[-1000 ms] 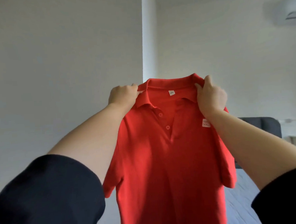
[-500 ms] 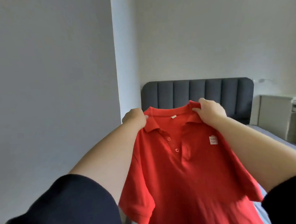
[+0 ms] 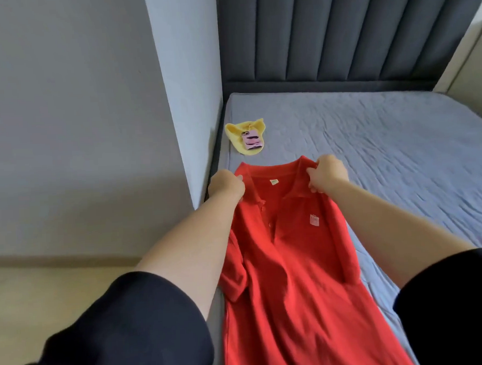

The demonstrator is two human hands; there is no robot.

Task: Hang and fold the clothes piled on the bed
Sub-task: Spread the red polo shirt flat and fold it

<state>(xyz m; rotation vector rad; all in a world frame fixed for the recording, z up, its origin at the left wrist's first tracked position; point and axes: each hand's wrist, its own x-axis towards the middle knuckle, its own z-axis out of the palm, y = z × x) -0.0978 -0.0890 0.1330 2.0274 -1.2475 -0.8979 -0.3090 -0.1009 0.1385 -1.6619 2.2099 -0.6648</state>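
Note:
A red polo shirt [image 3: 291,263] lies front up along the left side of the bed [image 3: 386,152], which has a grey-blue sheet. Its collar points toward the headboard. My left hand [image 3: 225,183] pinches the shirt at the left shoulder beside the collar. My right hand [image 3: 328,172] grips the right shoulder by the collar. Both sleeves are folded loosely against the body of the shirt. The hem runs out of view at the bottom.
A yellow cloth [image 3: 241,139] with a pink phone [image 3: 251,140] on it lies near the bed's left edge beyond the collar. A dark padded headboard [image 3: 352,31] stands at the back. A grey wall corner [image 3: 185,101] sits close on the left. A pale cabinet [image 3: 471,67] is at right.
The shirt was held up in the air at face height, then came down; it now lies on the bed. Both hands keep their hold at the shoulders, and my view has tipped downward.

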